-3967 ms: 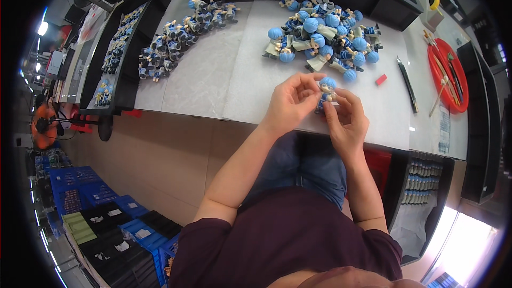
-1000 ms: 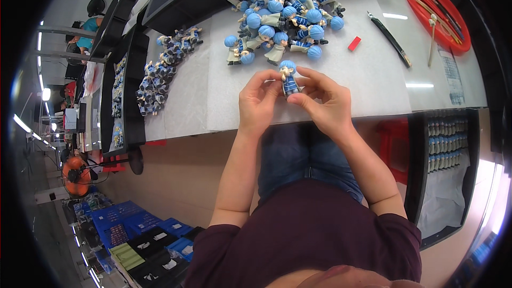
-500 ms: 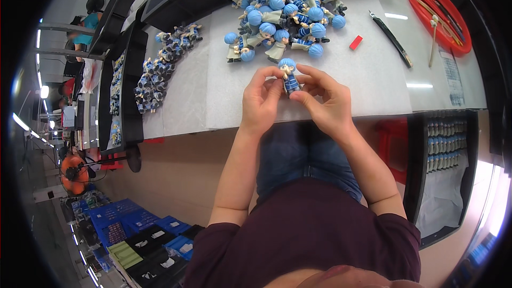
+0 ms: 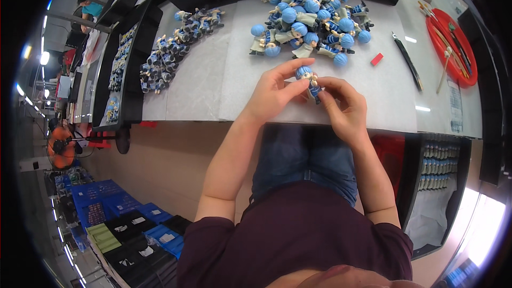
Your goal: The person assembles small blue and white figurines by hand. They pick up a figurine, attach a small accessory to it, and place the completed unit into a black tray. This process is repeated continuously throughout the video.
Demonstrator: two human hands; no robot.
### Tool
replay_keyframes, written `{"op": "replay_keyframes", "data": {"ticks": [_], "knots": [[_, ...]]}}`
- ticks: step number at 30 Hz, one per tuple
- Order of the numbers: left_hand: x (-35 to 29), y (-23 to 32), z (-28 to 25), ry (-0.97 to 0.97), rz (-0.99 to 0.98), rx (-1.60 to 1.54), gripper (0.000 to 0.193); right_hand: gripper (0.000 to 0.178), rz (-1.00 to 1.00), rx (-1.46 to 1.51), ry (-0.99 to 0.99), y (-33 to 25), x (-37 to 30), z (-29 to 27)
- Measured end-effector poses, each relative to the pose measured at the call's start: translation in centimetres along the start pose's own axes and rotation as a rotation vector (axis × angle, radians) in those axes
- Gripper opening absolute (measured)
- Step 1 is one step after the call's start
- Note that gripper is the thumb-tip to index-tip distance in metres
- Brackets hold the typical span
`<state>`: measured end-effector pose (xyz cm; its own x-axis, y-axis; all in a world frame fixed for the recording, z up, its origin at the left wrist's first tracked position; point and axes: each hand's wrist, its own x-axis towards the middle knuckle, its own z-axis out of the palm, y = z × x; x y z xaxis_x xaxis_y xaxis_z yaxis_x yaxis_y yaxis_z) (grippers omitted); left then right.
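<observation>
This is a factory workshop: many alike blue-haired figures (image 4: 306,18) lie heaped on a worktable (image 4: 197,90), more sit in rows in a black tray (image 4: 410,181), brushes (image 4: 460,50) lie in a red dish (image 4: 468,79), and blue crates (image 4: 98,192) and strip lights (image 4: 68,256) line the room.

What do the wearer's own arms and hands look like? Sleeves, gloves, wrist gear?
Left hand and right hand are both bare: no gloves. Forearms are uncovered, with no watch, band or cable visible at either wrist. Short, loose, dark plum sleeves end above the elbows, with no visible markings.
</observation>
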<state>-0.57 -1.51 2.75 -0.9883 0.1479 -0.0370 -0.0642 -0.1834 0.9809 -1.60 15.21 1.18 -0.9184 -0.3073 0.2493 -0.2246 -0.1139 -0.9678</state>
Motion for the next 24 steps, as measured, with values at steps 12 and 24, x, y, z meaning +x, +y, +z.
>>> {"op": "replay_keyframes", "data": {"ticks": [12,24], "knots": [[0.8,2.4,-2.1,-0.204,-0.249,0.161,0.022,0.020,-0.060,-0.092,-0.021,0.7,0.0,-0.2],[0.3,1.9,-1.6,-0.019,-0.296,-0.084,0.021,0.033,-0.055,-0.014,0.020,0.8,0.1,0.0]]}}
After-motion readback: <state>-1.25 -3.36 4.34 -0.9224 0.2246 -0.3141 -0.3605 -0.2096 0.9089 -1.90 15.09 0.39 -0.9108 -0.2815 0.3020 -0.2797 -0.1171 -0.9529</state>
